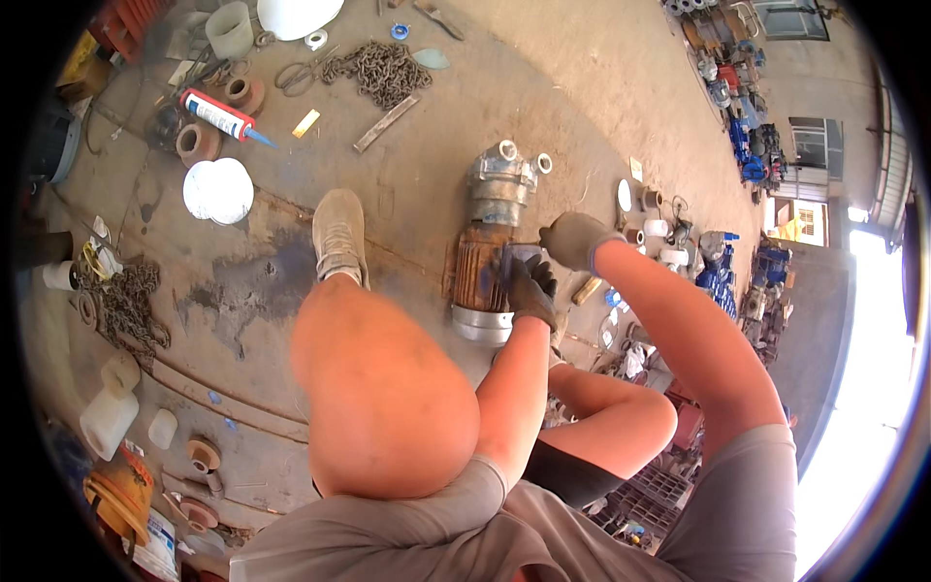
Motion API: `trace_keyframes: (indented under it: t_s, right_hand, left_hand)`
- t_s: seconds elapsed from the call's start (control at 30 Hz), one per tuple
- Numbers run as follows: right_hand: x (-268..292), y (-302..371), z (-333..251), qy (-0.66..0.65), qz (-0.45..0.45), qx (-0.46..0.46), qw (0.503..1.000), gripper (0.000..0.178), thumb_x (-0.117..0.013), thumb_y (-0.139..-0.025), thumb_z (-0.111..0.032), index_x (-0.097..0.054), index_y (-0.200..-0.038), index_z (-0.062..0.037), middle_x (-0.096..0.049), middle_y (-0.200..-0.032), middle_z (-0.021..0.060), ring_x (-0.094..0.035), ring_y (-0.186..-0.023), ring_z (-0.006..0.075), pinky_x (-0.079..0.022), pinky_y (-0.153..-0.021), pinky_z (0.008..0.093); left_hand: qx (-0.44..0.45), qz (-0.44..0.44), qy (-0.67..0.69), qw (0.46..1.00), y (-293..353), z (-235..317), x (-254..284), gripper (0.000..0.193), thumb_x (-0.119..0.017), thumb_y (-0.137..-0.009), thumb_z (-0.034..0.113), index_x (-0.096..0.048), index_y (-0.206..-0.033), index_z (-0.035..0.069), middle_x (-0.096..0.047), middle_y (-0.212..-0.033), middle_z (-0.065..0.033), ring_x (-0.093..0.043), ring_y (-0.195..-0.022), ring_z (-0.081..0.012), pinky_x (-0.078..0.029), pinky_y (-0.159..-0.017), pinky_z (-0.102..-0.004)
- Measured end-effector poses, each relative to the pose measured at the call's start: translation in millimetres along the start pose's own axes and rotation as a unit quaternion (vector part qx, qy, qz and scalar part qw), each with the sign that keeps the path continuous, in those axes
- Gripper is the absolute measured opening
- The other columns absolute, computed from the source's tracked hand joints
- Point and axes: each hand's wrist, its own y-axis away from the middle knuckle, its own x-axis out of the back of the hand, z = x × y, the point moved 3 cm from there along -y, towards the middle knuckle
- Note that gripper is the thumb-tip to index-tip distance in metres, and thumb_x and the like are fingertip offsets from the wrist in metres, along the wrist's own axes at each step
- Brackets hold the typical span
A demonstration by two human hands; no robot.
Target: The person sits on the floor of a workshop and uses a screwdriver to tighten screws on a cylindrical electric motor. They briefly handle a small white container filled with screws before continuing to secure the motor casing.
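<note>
An electric motor with a pump head (pixel 499 189) lies on the concrete floor in front of me. Its finned body (pixel 477 257) is rusty brown, and the end cover (pixel 482 327) nearest me is silver. Wearing a dark glove, my left hand (pixel 533 293) curls its fingers at the dark box on the motor's right side. My right hand (pixel 582 242), also gloved, is closed like a fist just right of the motor. Whatever it may hold is hidden by the glove.
A chain pile (pixel 383 76), flat metal bar (pixel 386 124), sealant tube (pixel 215 114) and white tub (pixel 218 191) lie to the far left. Another chain (pixel 131 306) sits at the left. Blue motors (pixel 718 267) and parts line the right side. My shoe (pixel 338 233) stands left of the motor.
</note>
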Motion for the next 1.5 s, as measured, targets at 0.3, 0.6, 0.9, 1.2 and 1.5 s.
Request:
trace_keyframes:
  t_s: [0.3,0.6,0.9,1.2,1.5]
  right_hand:
    - [35,10,-21,-0.037,-0.021,-0.090,0.995,0.031,-0.057,-0.095,-0.023,-0.081,-0.107,-0.0066,-0.079,-0.107,0.0184,-0.076,-0.101,0.0384,-0.059,-0.090,0.0476]
    - [29,100,12,-0.479,0.218,-0.122,0.842,0.031,-0.056,-0.105,-0.028,-0.075,-0.117,-0.0051,-0.077,-0.099,0.0135,-0.074,-0.085,0.0303,-0.056,-0.079,0.0444]
    - [-107,248,45,-0.480,0.661,-0.227,0.531,0.034,-0.056,-0.111,-0.028,-0.069,-0.126,0.0000,-0.067,-0.083,0.0018,-0.061,-0.069,0.0077,-0.047,-0.058,0.0229]
    - [-124,300,60,-0.644,0.611,-0.162,0.431,0.025,-0.068,-0.103,-0.023,-0.076,-0.109,-0.0006,-0.066,-0.069,0.0072,-0.057,-0.059,0.0108,-0.048,-0.058,0.0305]
    - [-161,334,70,-0.637,0.636,-0.139,0.412,0.033,-0.064,-0.103,-0.032,-0.076,-0.101,-0.0015,-0.071,-0.075,0.0142,-0.066,-0.063,0.0252,-0.053,-0.065,0.0393]
  left_hand:
    - [-0.025,0.020,-0.013,0.999,-3,1,-1,0.048,-0.047,-0.109,0.055,-0.071,-0.118,0.014,-0.072,-0.095,-0.0004,-0.060,-0.081,-0.0141,-0.050,-0.075,-0.0336]
    - [-0.422,0.019,-0.421,0.803,-28,23,-1,0.038,-0.068,-0.098,0.025,-0.066,-0.125,-0.001,-0.073,-0.106,-0.0203,-0.071,-0.095,-0.0353,-0.056,-0.087,-0.0464]
    - [-0.553,-0.036,-0.744,0.374,53,25,-25,0.065,-0.082,-0.084,0.032,-0.061,-0.140,0.007,-0.060,-0.143,-0.0201,-0.053,-0.137,-0.0400,-0.041,-0.116,-0.0536]
    - [-0.405,-0.017,-0.914,-0.005,56,29,-3,0.111,-0.083,-0.082,0.044,-0.023,-0.169,0.009,-0.021,-0.176,-0.0094,-0.019,-0.161,-0.0375,-0.012,-0.130,-0.0602]
    - [-0.212,-0.017,-0.966,-0.146,39,12,-66,0.138,-0.097,-0.065,0.053,-0.020,-0.165,-0.003,-0.037,-0.164,-0.0290,-0.041,-0.151,-0.0418,-0.039,-0.123,-0.0444]
